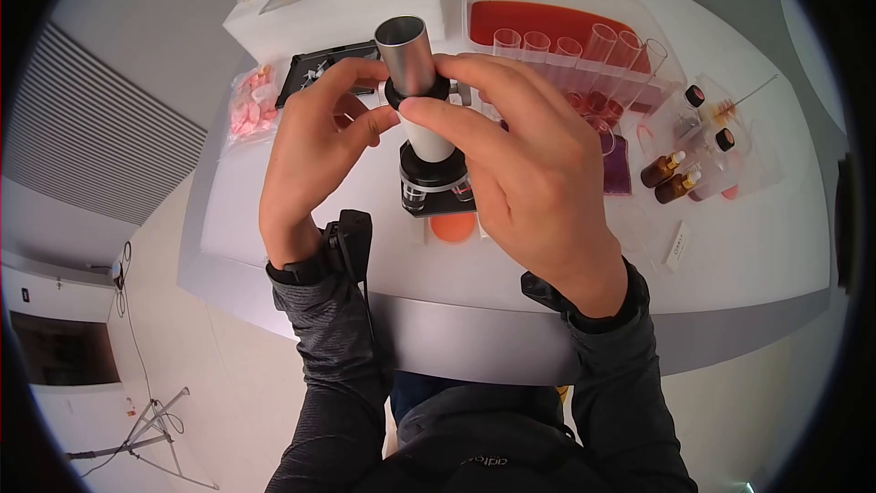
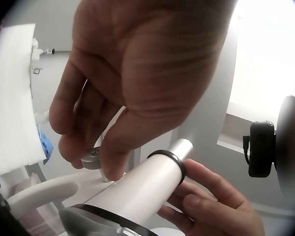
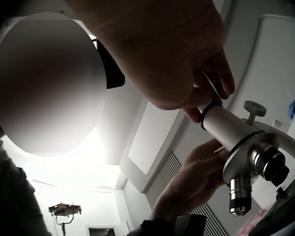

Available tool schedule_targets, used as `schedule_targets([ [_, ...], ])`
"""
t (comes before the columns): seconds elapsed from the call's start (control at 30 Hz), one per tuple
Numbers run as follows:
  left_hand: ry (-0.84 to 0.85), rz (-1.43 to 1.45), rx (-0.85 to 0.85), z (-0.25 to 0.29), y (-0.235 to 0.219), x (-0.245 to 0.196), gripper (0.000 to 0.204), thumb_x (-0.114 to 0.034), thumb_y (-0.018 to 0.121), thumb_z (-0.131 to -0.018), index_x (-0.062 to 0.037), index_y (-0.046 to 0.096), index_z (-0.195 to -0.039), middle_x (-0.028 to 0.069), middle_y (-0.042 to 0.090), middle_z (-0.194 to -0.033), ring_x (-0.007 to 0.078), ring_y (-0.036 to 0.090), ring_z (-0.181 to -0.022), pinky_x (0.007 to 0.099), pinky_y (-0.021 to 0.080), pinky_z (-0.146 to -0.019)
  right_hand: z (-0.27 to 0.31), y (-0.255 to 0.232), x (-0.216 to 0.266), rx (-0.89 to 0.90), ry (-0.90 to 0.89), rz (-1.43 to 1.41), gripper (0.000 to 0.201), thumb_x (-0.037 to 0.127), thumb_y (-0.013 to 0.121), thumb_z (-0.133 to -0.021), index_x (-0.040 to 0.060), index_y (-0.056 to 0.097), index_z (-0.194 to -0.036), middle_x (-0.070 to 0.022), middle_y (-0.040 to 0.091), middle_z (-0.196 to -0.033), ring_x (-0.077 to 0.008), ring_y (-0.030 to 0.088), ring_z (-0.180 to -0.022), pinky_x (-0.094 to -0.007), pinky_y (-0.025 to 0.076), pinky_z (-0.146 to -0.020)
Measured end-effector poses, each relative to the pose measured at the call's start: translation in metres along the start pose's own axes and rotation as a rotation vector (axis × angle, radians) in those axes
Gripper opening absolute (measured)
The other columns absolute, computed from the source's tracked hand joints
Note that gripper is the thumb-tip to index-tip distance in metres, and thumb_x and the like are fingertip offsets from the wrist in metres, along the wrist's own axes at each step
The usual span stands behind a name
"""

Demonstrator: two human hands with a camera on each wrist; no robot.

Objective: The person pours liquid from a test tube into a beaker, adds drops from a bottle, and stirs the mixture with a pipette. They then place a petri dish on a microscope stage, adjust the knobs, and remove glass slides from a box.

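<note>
A microscope (image 1: 429, 140) with a white tube stands between both hands, its silver upper tube (image 1: 411, 66) rising from a black ring (image 2: 173, 162). My left hand (image 1: 315, 141) is at its left side; in the left wrist view, thumb and fingers pinch a round focus knob (image 2: 92, 160). My right hand (image 1: 534, 151) grips the tube at the black ring, thumb in front and index finger behind the silver part. Objective lenses (image 3: 241, 194) hang from the nosepiece. An orange round dish (image 1: 453, 226) lies on the table at the near side of the microscope.
Test tubes (image 1: 598, 50) stand in a rack by a clear bin (image 1: 675, 55) with red contents. Brown dropper bottles (image 1: 677, 187) are at right. Left lie a black tray (image 1: 292, 82) and a bag of pink pieces (image 1: 251, 114); behind is a white foam block (image 1: 365, 14).
</note>
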State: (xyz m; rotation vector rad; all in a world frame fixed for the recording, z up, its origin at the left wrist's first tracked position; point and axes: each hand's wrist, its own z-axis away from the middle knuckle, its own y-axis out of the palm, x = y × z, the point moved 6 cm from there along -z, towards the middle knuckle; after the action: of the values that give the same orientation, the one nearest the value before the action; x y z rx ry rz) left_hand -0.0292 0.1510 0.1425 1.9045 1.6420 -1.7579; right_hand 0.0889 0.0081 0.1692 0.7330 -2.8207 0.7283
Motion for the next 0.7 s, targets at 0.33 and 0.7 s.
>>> schedule_targets([
  [0.33, -0.094, -0.010, 0.036, 0.000, 0.000, 0.003, 0.036, -0.009, 0.075, -0.082, 0.0008, 0.062, -0.114, 0.0054, 0.063, -0.093, 0.0109, 0.058, -0.063, 0.0256, 0.048, -0.058, 0.000, 0.000, -0.001, -0.004, -0.003, -0.002, 0.045, -0.012, 0.058, -0.066, 0.0067, 0.072, -0.104, -0.0150, 0.065, -0.108, -0.0327, 0.065, -0.093, -0.0364, 0.054, -0.072],
  [0.7, -0.076, 0.068, 0.060, -0.003, 0.009, 0.016, 0.037, -0.033, 0.049, -0.104, 0.0012, 0.062, -0.097, 0.0017, 0.051, -0.062, 0.0091, 0.049, -0.054, 0.0260, 0.039, -0.052, 0.000, 0.000, -0.001, 0.007, 0.012, -0.015, 0.045, -0.012, 0.058, -0.066, 0.0072, 0.072, -0.104, -0.0141, 0.065, -0.108, -0.0327, 0.065, -0.094, -0.0368, 0.055, -0.074],
])
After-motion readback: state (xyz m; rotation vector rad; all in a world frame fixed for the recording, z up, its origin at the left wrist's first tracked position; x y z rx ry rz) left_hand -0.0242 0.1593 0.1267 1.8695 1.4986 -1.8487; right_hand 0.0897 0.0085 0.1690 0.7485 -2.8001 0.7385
